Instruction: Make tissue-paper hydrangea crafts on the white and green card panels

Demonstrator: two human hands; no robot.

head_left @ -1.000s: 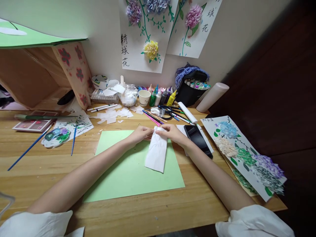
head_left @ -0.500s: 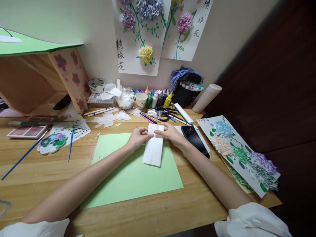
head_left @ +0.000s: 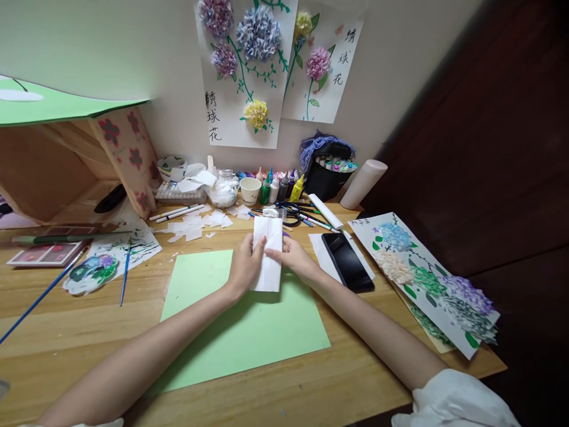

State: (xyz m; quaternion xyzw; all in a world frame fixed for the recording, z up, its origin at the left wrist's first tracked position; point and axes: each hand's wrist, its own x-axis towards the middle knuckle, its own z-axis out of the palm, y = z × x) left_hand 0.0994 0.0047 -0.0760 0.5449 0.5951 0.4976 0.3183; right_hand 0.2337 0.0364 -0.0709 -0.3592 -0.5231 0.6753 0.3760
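Between my two hands is a folded white paper strip (head_left: pixel 269 270), long and narrow, held up over a light green sheet (head_left: pixel 240 338). My left hand (head_left: pixel 245 264) grips its left side, thumb lying on the front face and the other fingers hidden behind. On the right edge, my right hand (head_left: pixel 296 256) pinches the strip with the thumb across the front and fingers curled at the back. The green sheet lies flat on the wooden table under both forearms.
Right of my hands lie a black phone (head_left: pixel 347 261) and a picture with paper flowers (head_left: pixel 422 279). Behind stand paint bottles (head_left: pixel 284 188), a paper cup (head_left: pixel 250 191), scissors (head_left: pixel 291 210) and white paper scraps (head_left: pixel 191 226). Brushes (head_left: pixel 125 276) and a palette (head_left: pixel 91 273) are left.
My left hand has shifted lower along the strip, its thumb now pointing up the front. The strip stands straighter. The whole view has tilted up slightly.
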